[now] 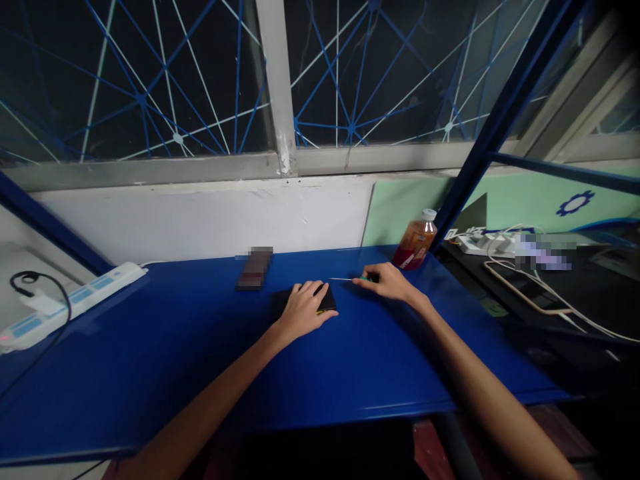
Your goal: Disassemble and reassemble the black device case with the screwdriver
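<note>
My left hand [306,310] lies over a flat black object [327,301] on the blue table [310,373], its fingers spread across the top and the thumb along the near edge. A bit of yellow shows at that edge. Just to the right, my right hand [387,281] is closed round the green handle of a screwdriver [341,279]. Its thin metal shaft points left, toward the black object, with a small gap between them.
Behind my left hand lies a dark phone-like object [254,270]. A bottle [417,240] of reddish drink stands at the back right, by a blue post. A white power strip [75,303] lies at the left. Cables and a phone [525,287] are on the dark table at right.
</note>
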`<state>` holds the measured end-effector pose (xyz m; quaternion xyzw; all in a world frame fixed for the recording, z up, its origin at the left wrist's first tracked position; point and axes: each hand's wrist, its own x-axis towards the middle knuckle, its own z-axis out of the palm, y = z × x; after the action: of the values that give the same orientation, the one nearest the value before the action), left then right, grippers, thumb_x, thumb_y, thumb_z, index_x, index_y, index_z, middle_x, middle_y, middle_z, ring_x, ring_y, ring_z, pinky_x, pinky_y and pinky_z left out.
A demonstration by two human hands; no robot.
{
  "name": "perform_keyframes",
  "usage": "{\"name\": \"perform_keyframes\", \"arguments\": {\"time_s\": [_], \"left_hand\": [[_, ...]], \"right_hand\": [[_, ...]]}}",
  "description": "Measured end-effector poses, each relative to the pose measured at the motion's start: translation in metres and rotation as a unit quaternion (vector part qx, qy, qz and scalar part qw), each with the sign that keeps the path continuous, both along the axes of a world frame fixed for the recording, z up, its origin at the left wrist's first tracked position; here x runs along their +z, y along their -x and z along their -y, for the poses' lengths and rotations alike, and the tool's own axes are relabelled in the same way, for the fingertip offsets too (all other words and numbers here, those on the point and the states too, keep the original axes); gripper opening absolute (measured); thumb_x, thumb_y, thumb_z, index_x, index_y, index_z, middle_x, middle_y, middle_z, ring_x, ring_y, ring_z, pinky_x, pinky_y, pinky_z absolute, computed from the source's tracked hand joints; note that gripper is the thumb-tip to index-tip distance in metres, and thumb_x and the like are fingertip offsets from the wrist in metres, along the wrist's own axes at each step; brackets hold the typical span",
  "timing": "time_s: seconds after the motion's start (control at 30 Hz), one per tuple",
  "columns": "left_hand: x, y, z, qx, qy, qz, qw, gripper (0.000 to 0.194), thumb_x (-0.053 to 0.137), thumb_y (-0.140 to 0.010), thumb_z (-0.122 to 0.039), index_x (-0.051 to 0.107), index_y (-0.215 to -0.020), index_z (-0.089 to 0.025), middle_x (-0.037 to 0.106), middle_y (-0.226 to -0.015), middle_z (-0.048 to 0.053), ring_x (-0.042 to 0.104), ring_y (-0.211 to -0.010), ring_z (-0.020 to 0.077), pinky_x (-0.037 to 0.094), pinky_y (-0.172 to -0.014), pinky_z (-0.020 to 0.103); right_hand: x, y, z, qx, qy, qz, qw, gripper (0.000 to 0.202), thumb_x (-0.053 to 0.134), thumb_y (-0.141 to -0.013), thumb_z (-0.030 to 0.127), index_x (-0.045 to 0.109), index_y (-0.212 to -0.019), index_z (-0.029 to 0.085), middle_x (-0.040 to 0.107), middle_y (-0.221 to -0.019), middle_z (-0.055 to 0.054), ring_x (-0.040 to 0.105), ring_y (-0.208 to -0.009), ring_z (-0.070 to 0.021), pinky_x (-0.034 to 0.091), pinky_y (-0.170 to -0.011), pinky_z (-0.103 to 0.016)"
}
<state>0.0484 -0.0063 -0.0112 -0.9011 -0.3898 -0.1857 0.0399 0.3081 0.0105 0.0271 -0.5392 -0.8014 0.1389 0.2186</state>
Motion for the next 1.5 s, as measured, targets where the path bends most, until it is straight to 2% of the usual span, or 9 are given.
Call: {"name": "perform_keyframes", "arguments": {"time_s": [0.17,0.47,0.57,0.83,1.2,1.5], "left_hand": [[-0.001,-0.002,-0.013,0.0,0.001,-0.008,1.0,0.065,0.05,-0.085,-0.062,0.052,-0.129,-0.014,0.058,-0.126,0.016,0.053,-0.113,0.0311,0.041,-0.088,0.043],[-0.003,0.039,-0.021,-0.039,0.006,0.018,0.999,0.061,0.054,-0.084,-0.06,0.052,-0.132,-0.021,0.058,-0.13,0.012,0.054,-0.117,0.0303,0.039,-0.095,0.047],[-0.002,0.047,-0.022,-0.048,0.005,0.029,0.998,0.061,0.057,-0.082,-0.06,0.054,-0.13,-0.022,0.059,-0.129,0.012,0.055,-0.116,0.0304,0.04,-0.095,0.047],[0.004,0.047,-0.021,-0.044,-0.007,0.068,0.997,0.06,0.059,-0.082,-0.058,0.055,-0.129,-0.021,0.06,-0.128,0.011,0.056,-0.115,0.0295,0.042,-0.094,0.047],[0.003,0.047,-0.021,-0.039,0.003,0.062,0.997,0.061,0.056,-0.082,-0.06,0.054,-0.129,-0.022,0.059,-0.128,0.011,0.055,-0.116,0.029,0.042,-0.095,0.046],[0.0,0.046,-0.021,-0.036,0.008,0.05,0.998,0.061,0.057,-0.082,-0.059,0.054,-0.129,-0.021,0.059,-0.129,0.011,0.054,-0.117,0.0295,0.04,-0.096,0.046]], "right_hand": [[0.0,-0.002,0.0,0.008,0.003,0.008,1.0,0.046,0.051,-0.083,0.059,0.062,-0.066,0.017,0.053,-0.054,0.001,0.041,-0.049,-0.0107,0.024,-0.05,-0.025],[-0.011,0.014,0.003,0.069,0.065,0.052,0.994,0.045,0.047,-0.087,0.055,0.059,-0.063,0.018,0.052,-0.053,0.001,0.041,-0.049,-0.0103,0.023,-0.052,-0.025],[-0.015,0.021,0.005,0.092,0.071,0.058,0.992,0.046,0.046,-0.087,0.055,0.058,-0.063,0.018,0.052,-0.053,0.002,0.041,-0.048,-0.0099,0.023,-0.052,-0.025],[-0.018,0.025,0.005,0.1,0.082,0.039,0.991,0.044,0.047,-0.087,0.053,0.058,-0.064,0.017,0.051,-0.053,0.002,0.041,-0.049,-0.0094,0.023,-0.052,-0.024],[-0.013,0.027,0.008,0.106,0.1,0.014,0.989,0.045,0.048,-0.086,0.055,0.059,-0.064,0.018,0.049,-0.052,0.003,0.039,-0.048,-0.0092,0.023,-0.05,-0.024],[-0.017,0.026,0.007,0.107,0.097,0.021,0.989,0.046,0.047,-0.086,0.056,0.058,-0.064,0.018,0.05,-0.053,0.003,0.04,-0.049,-0.0093,0.024,-0.051,-0.024]]}}
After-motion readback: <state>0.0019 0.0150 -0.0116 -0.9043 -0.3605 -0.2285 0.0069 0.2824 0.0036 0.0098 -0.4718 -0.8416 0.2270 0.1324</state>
